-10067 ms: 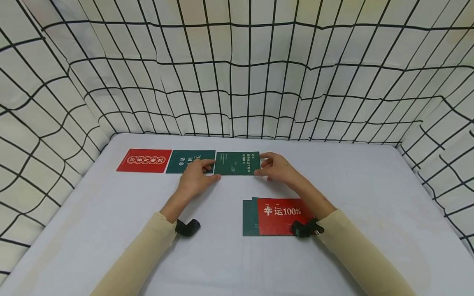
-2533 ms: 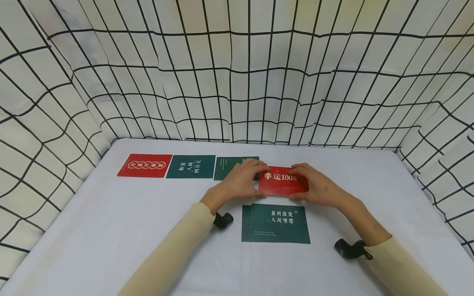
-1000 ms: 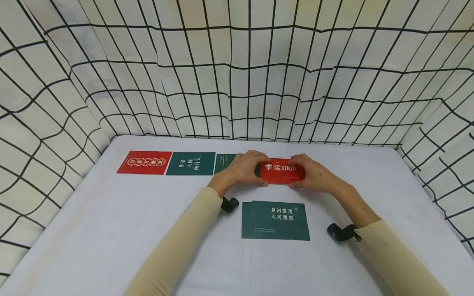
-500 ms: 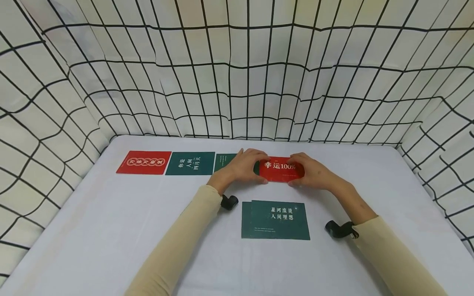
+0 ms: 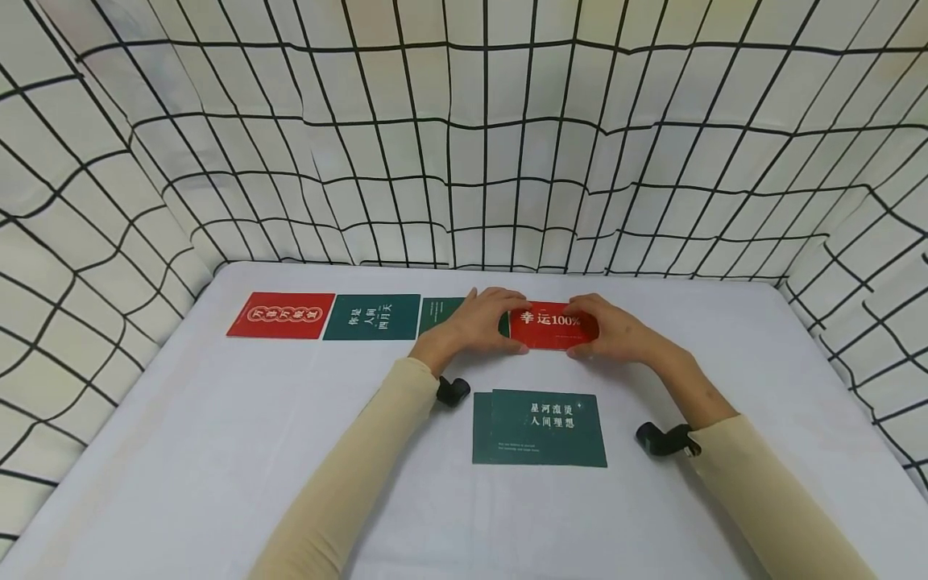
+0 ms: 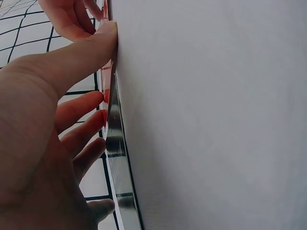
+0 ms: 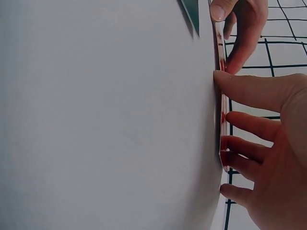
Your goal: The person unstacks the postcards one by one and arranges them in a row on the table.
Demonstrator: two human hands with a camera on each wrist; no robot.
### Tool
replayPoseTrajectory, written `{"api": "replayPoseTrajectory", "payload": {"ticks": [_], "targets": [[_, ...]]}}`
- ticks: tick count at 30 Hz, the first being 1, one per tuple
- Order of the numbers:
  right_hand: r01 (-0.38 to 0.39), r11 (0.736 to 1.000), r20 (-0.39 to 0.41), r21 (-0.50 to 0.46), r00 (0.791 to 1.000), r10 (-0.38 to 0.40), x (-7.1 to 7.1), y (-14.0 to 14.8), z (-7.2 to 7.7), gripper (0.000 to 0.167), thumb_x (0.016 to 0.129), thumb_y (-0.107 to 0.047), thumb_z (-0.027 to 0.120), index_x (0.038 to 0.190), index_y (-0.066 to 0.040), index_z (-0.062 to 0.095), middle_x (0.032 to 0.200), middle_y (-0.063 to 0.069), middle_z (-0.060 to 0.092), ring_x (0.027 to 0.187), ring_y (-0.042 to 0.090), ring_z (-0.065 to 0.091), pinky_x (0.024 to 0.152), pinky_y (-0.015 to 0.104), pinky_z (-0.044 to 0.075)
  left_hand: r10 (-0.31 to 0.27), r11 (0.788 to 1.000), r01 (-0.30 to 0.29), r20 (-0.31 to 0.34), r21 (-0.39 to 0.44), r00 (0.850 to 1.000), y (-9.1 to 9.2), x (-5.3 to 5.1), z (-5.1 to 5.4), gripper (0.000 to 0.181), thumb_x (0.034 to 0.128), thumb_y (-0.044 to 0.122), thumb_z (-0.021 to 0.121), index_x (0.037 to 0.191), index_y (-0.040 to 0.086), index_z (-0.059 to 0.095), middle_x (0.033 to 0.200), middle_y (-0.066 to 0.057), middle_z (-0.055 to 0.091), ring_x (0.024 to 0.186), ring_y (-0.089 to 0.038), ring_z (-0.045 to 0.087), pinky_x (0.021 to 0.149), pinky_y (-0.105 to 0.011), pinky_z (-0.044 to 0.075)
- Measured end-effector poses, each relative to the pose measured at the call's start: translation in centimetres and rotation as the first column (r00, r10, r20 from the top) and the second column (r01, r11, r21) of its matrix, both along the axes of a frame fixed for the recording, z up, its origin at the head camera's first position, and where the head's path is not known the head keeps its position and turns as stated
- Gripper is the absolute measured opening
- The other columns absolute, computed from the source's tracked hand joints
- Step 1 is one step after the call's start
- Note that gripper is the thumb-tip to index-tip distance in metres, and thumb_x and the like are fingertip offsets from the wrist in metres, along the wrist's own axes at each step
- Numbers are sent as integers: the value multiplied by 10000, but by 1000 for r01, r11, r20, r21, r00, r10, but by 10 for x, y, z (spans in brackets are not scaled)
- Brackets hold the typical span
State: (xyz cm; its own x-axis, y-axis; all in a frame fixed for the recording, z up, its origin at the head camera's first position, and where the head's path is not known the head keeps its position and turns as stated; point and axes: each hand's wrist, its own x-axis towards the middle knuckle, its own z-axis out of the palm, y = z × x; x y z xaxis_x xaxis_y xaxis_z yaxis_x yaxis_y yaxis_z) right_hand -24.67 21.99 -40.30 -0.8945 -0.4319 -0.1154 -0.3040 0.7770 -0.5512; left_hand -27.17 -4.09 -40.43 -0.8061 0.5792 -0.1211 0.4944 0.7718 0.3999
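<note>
A red card with white characters and "100%" [image 5: 548,329] lies at the right end of a row of cards in the head view. My left hand [image 5: 482,324] grips its left part, thumb at the near edge and fingers at the far edge. On its right part, my right hand [image 5: 619,330] holds it the same way. Thumb and fingertips of both hands meet its thin edge in the wrist views. Left of it, a green card [image 5: 433,312] is partly hidden under my left hand. Another green card [image 5: 371,317] and a red card [image 5: 281,315] continue the row leftward.
Nearer to me, two overlapping green cards [image 5: 548,439] lie on the white table [image 5: 181,483]. A white cloth wall with a black grid [image 5: 464,161] rises behind the table and on both sides. Black wrist devices [image 5: 661,440] sit at both sleeves.
The red "100%" card, earlier on the near pile, has been carried away from me to the row's right end, uncovering a green card. In the last second it shifted only slightly.
</note>
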Motion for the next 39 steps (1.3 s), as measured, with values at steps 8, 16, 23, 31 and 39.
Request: {"api": "replayPoseTrajectory", "payload": {"ticks": [8,16,23,31,39], "targets": [[-10,1000,21,-12,1000,11,-2,1,-1,728,844,-190,823,1487,-38,518,1608,224,395,1444,428,417,1122,614,485,3,1000,-3,14,-16,1000,0,0,1,787,895,444,788,1580,235,460,1676,-8,389,1590,-257,266,1304,-654,107],[-14,999,30,-29,999,15,-2,1,-1,738,838,-180,821,1491,-31,510,1615,232,379,1454,434,397,1115,615,491,2,1000,-2,19,-13,1000,0,0,0,788,898,437,788,1581,221,459,1686,-16,371,1595,-257,255,1305,-656,94],[5,1000,-22,13,1000,-5,0,3,1,783,815,-225,864,1485,-30,507,1546,228,457,1401,410,450,1080,589,529,0,1000,0,-32,-3,999,1,2,0,779,878,436,813,1555,213,496,1654,-16,426,1580,-245,293,1314,-633,89],[63,998,-61,8,996,-63,11,7,7,770,838,-296,857,1481,-54,508,1522,207,496,1394,398,467,1074,606,526,22,1000,-21,-150,11,988,-5,12,1,732,868,429,828,1503,186,558,1598,-31,500,1538,-253,368,1300,-622,193],[97,995,-96,-19,991,-98,27,5,13,691,875,-289,831,1456,-50,544,1511,207,510,1384,403,488,1052,598,543,13,994,6,-169,107,986,-11,34,7,665,888,400,817,1476,196,584,1566,-13,515,1483,-218,417,1220,-493,419]]}}
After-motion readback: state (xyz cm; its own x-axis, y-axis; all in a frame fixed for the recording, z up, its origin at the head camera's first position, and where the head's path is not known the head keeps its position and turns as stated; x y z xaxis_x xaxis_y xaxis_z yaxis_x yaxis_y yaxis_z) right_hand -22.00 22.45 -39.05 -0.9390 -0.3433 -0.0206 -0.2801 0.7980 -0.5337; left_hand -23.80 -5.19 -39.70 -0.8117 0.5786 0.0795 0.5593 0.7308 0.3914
